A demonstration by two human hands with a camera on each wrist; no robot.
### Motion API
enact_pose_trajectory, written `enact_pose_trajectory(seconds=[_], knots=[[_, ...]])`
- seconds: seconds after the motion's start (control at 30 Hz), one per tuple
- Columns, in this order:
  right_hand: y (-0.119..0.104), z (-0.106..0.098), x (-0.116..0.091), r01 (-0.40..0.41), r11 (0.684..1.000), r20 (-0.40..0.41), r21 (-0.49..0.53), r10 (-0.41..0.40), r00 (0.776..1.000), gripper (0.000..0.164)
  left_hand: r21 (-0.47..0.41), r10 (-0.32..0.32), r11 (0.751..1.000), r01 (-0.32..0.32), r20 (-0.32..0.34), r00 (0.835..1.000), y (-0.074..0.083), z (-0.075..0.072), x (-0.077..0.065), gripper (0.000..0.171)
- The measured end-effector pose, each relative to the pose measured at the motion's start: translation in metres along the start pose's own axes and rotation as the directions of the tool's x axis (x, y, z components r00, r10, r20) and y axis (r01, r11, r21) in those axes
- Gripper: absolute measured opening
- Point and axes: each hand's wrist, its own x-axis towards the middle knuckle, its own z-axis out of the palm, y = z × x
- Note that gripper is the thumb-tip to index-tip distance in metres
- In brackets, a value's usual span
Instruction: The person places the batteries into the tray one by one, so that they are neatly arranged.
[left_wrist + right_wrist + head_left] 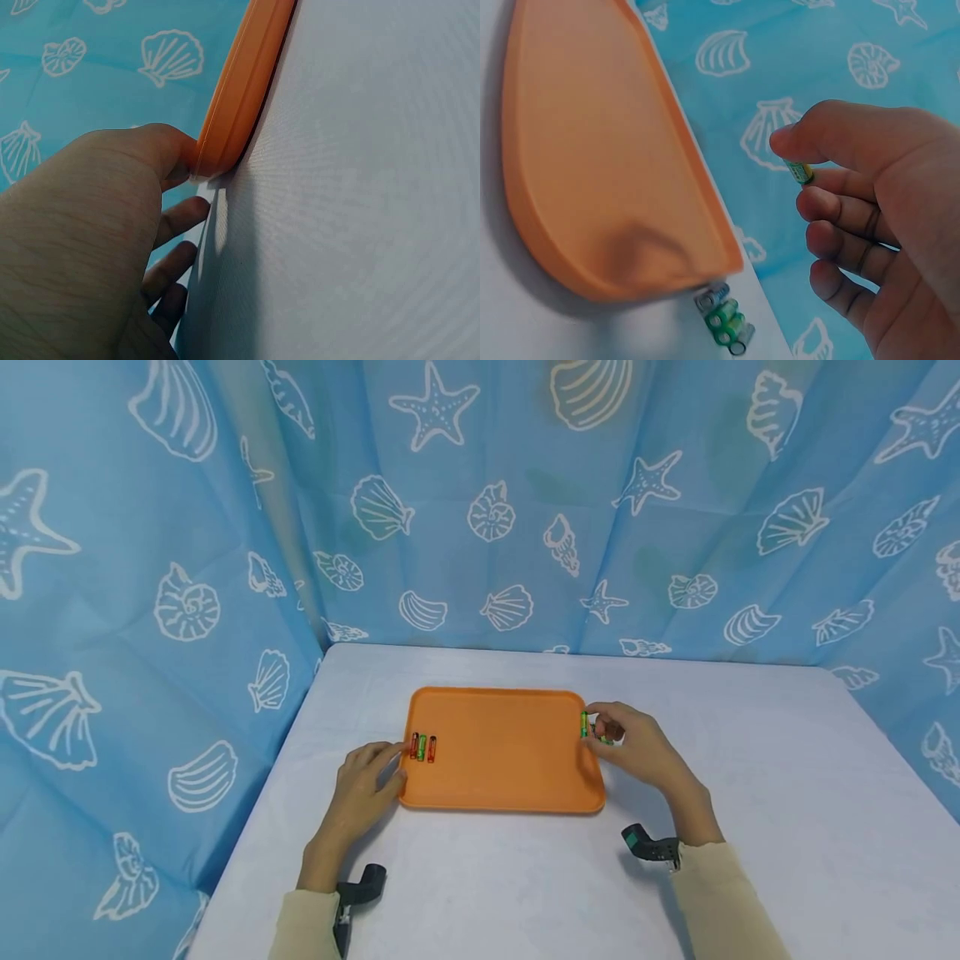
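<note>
An orange tray [506, 747] lies on the table. Inside it by the left rim, a green battery [422, 747] stands or lies between two red batteries, a red one [414, 745] and another red one [432, 749]; which way is unclear. My left hand [363, 793] touches the tray's left edge with relaxed fingers, its thumb against the rim in the left wrist view. Between thumb and index finger, my right hand [633, 743] pinches a green battery [801, 172] above the tray's right edge. Several loose batteries [724, 319] lie beside that edge, partly hidden by the right hand in the head view.
A white cloth covers the table [510, 885] around the tray. Blue curtains [465, 552] with white shell prints hang behind and at the left. Each wrist carries a black camera mount, such as the right mount [651, 845].
</note>
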Motion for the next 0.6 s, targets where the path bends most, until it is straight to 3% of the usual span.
enact_pose_trajectory(seconds=[0.33, 0.47, 0.6], knots=[[-0.018, 0.007, 0.005, 0.044, 0.998, 0.007, 0.036, -0.045, 0.999, 0.044, -0.006, -0.012, 1.0, 0.012, -0.012, 1.0, 0.001, -0.002, 0.004, 0.043], [-0.022, 0.015, -0.001, 0.048, 0.997, 0.009, 0.053, -0.049, 0.999, 0.041, 0.007, -0.003, 1.0, 0.003, -0.015, 1.0, -0.002, 0.003, -0.001, 0.043], [-0.024, 0.02, 0.002, 0.108, 0.993, -0.014, 0.037, -0.108, 0.994, 0.038, 0.029, -0.001, 1.0, 0.002, -0.032, 0.999, -0.002, 0.003, 0.001, 0.043]])
